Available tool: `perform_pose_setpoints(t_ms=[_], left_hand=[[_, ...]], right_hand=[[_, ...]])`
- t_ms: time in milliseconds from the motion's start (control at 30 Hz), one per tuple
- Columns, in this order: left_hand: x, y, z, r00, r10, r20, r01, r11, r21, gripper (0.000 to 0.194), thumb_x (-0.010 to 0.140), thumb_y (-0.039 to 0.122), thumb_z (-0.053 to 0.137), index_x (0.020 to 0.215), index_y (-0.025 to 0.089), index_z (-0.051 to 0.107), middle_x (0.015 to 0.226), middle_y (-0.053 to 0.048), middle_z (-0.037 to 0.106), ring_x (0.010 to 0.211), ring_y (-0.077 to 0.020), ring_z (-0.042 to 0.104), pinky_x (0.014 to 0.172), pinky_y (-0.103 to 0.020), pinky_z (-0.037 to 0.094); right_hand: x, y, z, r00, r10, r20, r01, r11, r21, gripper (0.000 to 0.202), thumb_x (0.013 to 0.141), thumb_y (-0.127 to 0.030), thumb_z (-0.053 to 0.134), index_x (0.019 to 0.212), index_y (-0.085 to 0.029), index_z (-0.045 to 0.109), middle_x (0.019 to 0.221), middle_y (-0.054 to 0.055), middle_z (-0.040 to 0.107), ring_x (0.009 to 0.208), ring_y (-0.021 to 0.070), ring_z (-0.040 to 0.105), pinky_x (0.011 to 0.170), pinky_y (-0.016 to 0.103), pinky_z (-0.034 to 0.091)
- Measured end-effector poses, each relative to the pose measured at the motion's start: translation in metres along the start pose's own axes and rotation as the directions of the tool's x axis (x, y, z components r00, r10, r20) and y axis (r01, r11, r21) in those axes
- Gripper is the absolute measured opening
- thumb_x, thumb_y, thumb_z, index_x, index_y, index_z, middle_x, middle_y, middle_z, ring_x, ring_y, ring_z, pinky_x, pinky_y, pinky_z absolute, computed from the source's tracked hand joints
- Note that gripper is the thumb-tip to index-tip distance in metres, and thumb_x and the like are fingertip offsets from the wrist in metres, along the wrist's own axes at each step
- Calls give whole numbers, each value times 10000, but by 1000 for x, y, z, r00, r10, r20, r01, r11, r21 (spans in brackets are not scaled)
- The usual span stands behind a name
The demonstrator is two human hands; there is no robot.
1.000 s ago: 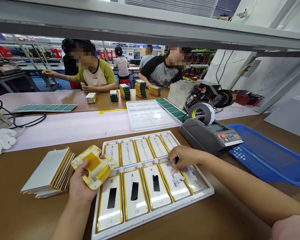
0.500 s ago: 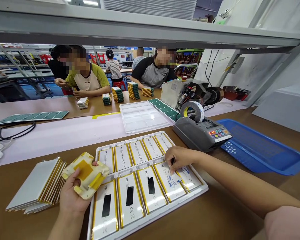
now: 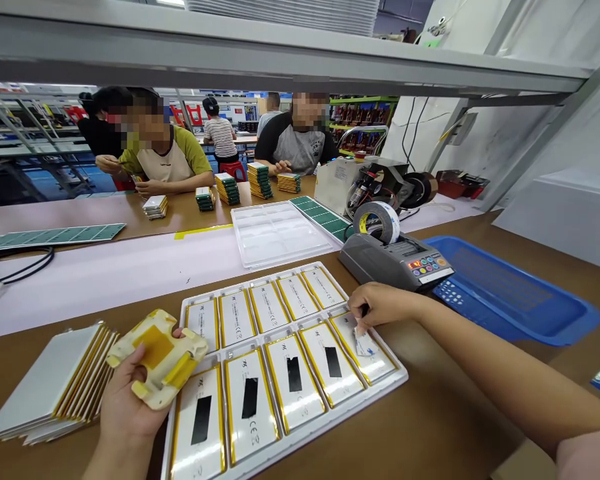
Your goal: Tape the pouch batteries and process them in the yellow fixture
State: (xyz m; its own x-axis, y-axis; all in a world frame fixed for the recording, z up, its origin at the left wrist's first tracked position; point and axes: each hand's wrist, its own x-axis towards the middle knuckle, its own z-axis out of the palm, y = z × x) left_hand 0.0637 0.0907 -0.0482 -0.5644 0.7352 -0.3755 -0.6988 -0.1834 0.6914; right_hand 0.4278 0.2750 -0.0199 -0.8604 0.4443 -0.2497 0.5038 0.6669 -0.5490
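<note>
Ten flat white cells with yellow edges, in two rows of five, seated in one white tray on the brown desk. Near row: four cells bear one black strip each; the fifth, at the right end, lies under the right hand.
Right hand: fingertips pinched narrow on a white scrap with blue print, over that fifth cell.
Left hand: closed around one cream holder with amber patches, raised beside the tray's left edge.
One leaning stack of white slabs, left of the holder.
One grey dispenser, red display lit, tape roll on top.
One blue basket, right of the dispenser.
Two co-workers seated across, five small stacks before them.
</note>
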Motion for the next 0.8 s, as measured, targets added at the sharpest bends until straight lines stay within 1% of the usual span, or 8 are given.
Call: perform_pose_setpoints(t_ms=[67, 133, 267, 300, 400, 467, 633, 800], left_hand=[[-1, 0, 2, 1000, -11, -14, 11, 1000, -2, 360, 706, 93, 477, 1040, 201, 561, 862, -53, 668, 765, -233, 633, 739, -431, 502], [-2, 0, 3, 1000, 6, -21, -6, 1000, 1, 358, 723, 100, 458, 1055, 187, 559, 877, -60, 666, 765, -239, 632, 754, -454, 487], [-2, 1, 4, 1000, 18, -22, -17, 1000, 23, 358, 737, 86, 414, 1043, 182, 571, 825, -59, 675, 719, -235, 638, 736, -461, 490], [-1, 1, 3, 1000, 8, -28, -7, 999, 34, 363, 727, 80, 427, 1040, 192, 573, 818, -54, 676, 715, -235, 638, 730, -458, 494], [1, 3, 2, 999, -11, -53, 14, 998, 60, 390, 697, 66, 477, 1039, 226, 571, 805, -36, 681, 725, -233, 638, 713, -443, 503], [1, 3, 2, 998, -9, -57, 13, 998, 66, 397, 694, 61, 475, 1042, 229, 570, 807, -38, 682, 715, -230, 639, 703, -444, 504], [-1, 3, 3, 1000, -1, -14, 3, 996, 85, 421, 694, 56, 451, 1058, 234, 564, 869, -47, 677, 698, -223, 640, 685, -454, 499], [0, 5, 2, 999, -7, -43, 11, 996, 84, 419, 675, 41, 476, 1035, 233, 574, 768, -16, 682, 665, -215, 640, 663, -404, 521]], right_hand=[[-3, 6, -3, 998, -3, -68, -9, 983, -183, 305, 635, -444, 656, 575, -158, 567, 593, -21, 564, 569, 98, 476, 558, 219, 300], [-2, 9, -3, 997, -31, -64, 15, 972, -236, 284, 645, -430, 653, 579, -166, 571, 606, -26, 568, 583, 99, 483, 565, 217, 294], [-1, 14, -3, 994, -47, 100, 62, 985, -158, 288, 632, -447, 654, 598, -171, 581, 614, -36, 575, 568, 89, 487, 538, 204, 290], [-1, 15, -3, 993, -47, 106, 63, 987, -151, 290, 634, -450, 652, 601, -170, 582, 613, -37, 575, 565, 88, 486, 536, 204, 290], [-1, 16, -4, 999, -48, 14, 50, 983, -178, 285, 648, -442, 643, 600, -168, 584, 617, -34, 572, 576, 89, 486, 543, 205, 291], [-1, 16, -5, 999, -50, -10, 48, 983, -180, 281, 644, -436, 647, 595, -167, 583, 617, -34, 575, 575, 88, 484, 542, 204, 291], [2, 12, -9, 998, -31, 55, 39, 988, -149, 264, 630, -412, 658, 590, -164, 578, 616, -37, 588, 558, 81, 479, 532, 200, 289], [-4, 10, -10, 992, -25, 123, 41, 991, -126, 285, 620, -431, 663, 573, -165, 575, 586, -45, 576, 533, 74, 472, 514, 196, 284]])
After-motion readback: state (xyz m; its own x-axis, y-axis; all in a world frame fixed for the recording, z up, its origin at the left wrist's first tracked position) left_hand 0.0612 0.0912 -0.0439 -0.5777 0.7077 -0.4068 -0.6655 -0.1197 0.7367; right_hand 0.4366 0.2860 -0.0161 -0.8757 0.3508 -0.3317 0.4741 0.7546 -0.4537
